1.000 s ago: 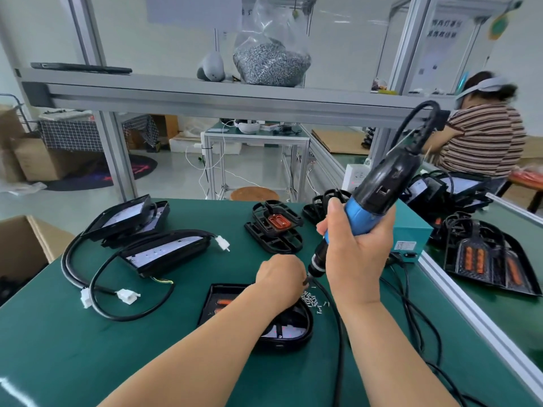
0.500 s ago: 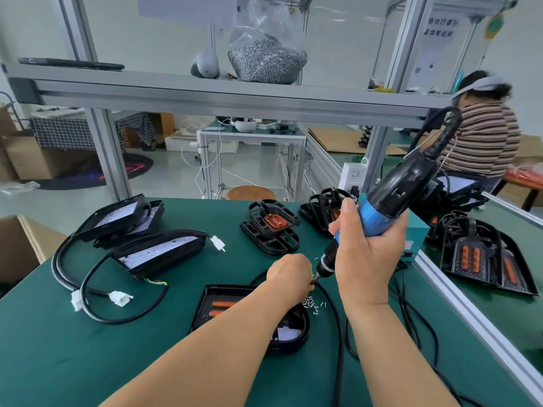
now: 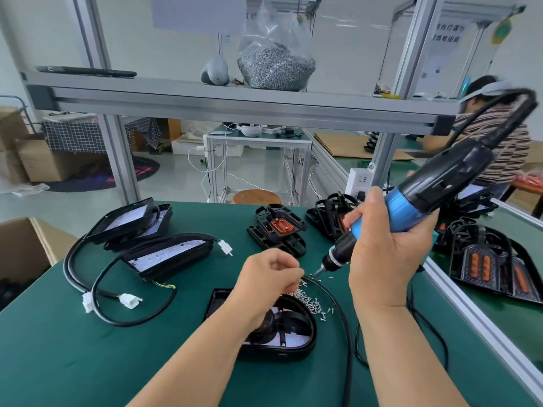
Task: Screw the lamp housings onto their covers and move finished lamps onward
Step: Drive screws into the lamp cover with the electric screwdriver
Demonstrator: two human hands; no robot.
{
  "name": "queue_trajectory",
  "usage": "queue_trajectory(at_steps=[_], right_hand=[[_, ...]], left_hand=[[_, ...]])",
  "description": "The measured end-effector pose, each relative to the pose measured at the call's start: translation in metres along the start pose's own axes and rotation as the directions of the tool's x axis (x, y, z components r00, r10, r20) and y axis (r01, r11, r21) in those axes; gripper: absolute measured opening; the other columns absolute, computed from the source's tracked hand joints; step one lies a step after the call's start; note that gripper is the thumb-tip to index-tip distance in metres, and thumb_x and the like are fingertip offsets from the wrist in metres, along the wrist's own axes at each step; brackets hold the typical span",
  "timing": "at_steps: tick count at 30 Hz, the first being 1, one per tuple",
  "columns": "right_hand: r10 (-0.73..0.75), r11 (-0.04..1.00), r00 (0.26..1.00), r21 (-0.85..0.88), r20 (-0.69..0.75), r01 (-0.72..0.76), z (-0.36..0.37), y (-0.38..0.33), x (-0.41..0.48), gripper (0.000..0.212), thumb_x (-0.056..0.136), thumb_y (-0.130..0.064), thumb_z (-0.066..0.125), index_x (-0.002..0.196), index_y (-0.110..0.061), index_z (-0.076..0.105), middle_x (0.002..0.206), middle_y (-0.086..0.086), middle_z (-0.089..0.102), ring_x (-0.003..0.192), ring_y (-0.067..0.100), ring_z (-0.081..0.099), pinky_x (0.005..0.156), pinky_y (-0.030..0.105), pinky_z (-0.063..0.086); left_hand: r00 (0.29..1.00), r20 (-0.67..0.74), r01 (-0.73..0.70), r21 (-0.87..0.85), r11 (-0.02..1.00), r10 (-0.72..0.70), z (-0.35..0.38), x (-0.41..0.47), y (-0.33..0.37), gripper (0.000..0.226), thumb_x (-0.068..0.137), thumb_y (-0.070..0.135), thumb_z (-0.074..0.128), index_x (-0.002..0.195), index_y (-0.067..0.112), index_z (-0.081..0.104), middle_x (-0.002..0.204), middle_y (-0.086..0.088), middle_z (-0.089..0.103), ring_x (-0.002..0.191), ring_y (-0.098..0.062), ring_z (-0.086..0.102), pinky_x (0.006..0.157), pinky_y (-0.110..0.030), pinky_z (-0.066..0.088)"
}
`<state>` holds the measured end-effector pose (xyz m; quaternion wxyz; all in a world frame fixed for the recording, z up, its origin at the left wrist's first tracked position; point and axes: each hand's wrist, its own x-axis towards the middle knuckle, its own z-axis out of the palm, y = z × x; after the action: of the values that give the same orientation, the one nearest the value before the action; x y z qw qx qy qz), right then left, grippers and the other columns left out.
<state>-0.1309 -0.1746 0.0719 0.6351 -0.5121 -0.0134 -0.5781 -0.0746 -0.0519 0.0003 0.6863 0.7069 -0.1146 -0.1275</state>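
My right hand (image 3: 385,254) grips a blue and black electric screwdriver (image 3: 423,195), tilted so its bit points down-left at a small pile of loose screws (image 3: 310,301) on the green table. My left hand (image 3: 269,277) hovers with curled fingers over the same pile, fingertips close to the bit; whether it pinches a screw is hidden. Below my left wrist lies a black lamp housing (image 3: 282,333), partly covered by my forearm.
Two black lamps with cables and white plugs (image 3: 164,254) lie at the left. Black covers with orange parts (image 3: 276,230) are stacked behind. More lamp parts (image 3: 493,262) sit on the right bench. A cardboard box (image 3: 26,245) stands left. The tool's cable (image 3: 340,318) loops across the table.
The screwdriver has tipped further over to the right, and its bit now sits just right of my left fingertips. My left hand has stayed over the screw pile.
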Motion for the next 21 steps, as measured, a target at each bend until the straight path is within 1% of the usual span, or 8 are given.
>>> queue_trajectory(at_steps=[1,2,4,6,8,11,16,21], right_hand=[[-0.010,1.000,1.000,0.019,-0.001,0.010,0.004,-0.003,0.000,0.023,0.087,-0.026,0.066,0.103,-0.029,0.050,0.074,0.022,0.055,0.054,0.019,0.060,0.060,0.024,0.053],[-0.021,0.999,1.000,0.034,0.003,0.021,0.008,-0.006,0.000,0.023,0.088,-0.026,0.066,0.104,-0.030,0.050,0.074,0.022,0.055,0.054,0.019,0.060,0.060,0.023,0.053],[-0.029,0.997,0.999,0.067,0.017,0.028,0.017,-0.011,-0.002,0.023,0.087,-0.027,0.065,0.104,-0.032,0.050,0.071,0.014,0.056,0.054,0.018,0.060,0.060,0.024,0.053],[-0.012,0.995,1.000,0.103,0.026,0.010,0.023,-0.012,-0.005,0.024,0.087,-0.028,0.065,0.106,-0.031,0.051,0.066,0.002,0.058,0.053,0.017,0.059,0.061,0.025,0.053],[0.012,0.991,0.999,0.132,0.034,-0.016,0.027,-0.012,-0.007,0.028,0.087,-0.030,0.065,0.112,-0.029,0.050,0.062,-0.004,0.059,0.053,0.017,0.059,0.062,0.025,0.054],[0.037,0.988,0.998,0.147,0.043,-0.043,0.030,-0.014,-0.009,0.032,0.087,-0.032,0.066,0.113,-0.022,0.049,0.060,-0.005,0.060,0.054,0.017,0.060,0.063,0.026,0.055],[0.054,0.982,0.997,0.180,0.063,-0.064,0.035,-0.014,-0.012,0.039,0.087,-0.029,0.066,0.117,-0.014,0.046,0.061,-0.003,0.059,0.053,0.017,0.059,0.061,0.028,0.054],[0.046,0.983,0.996,0.176,0.079,-0.059,0.037,-0.014,-0.013,0.033,0.089,-0.027,0.065,0.115,-0.019,0.047,0.060,-0.005,0.059,0.053,0.017,0.059,0.061,0.028,0.054]], left_hand=[[0.998,0.028,0.055,-0.186,0.981,-0.051,-0.005,-0.006,-0.002,0.012,0.082,-0.003,0.072,0.083,0.009,0.068,0.070,-0.005,0.067,0.063,-0.014,0.063,0.066,-0.025,0.056],[0.994,0.061,0.106,-0.320,0.942,-0.091,-0.009,-0.010,-0.002,0.012,0.083,-0.006,0.071,0.084,0.006,0.069,0.073,-0.007,0.068,0.063,-0.014,0.064,0.064,-0.023,0.056],[0.981,0.135,0.190,-0.469,0.862,-0.142,-0.014,-0.017,-0.003,0.012,0.084,-0.004,0.067,0.081,0.006,0.072,0.075,-0.008,0.068,0.061,-0.012,0.064,0.060,-0.022,0.056],[0.964,0.210,0.255,-0.539,0.803,-0.165,-0.018,-0.021,-0.001,0.011,0.080,0.005,0.067,0.074,0.009,0.075,0.073,-0.007,0.067,0.058,-0.011,0.062,0.056,-0.021,0.055],[0.948,0.266,0.301,-0.572,0.763,-0.174,-0.022,-0.024,0.002,0.015,0.081,0.010,0.064,0.071,0.011,0.076,0.071,-0.005,0.065,0.057,-0.010,0.060,0.053,-0.021,0.055],[0.940,0.289,0.323,-0.582,0.746,-0.182,-0.027,-0.025,0.002,0.022,0.092,0.012,0.058,0.076,0.010,0.073,0.070,-0.004,0.062,0.057,-0.010,0.058,0.053,-0.023,0.055],[0.935,0.314,0.323,-0.559,0.764,-0.166,-0.028,-0.027,0.005,0.018,0.086,0.019,0.062,0.073,0.012,0.072,0.070,-0.003,0.061,0.057,-0.009,0.055,0.052,-0.022,0.053],[0.948,0.284,0.271,-0.494,0.826,-0.141,-0.031,-0.026,0.005,0.024,0.097,0.019,0.056,0.077,0.012,0.068,0.070,-0.001,0.061,0.057,-0.008,0.054,0.051,-0.021,0.051]])
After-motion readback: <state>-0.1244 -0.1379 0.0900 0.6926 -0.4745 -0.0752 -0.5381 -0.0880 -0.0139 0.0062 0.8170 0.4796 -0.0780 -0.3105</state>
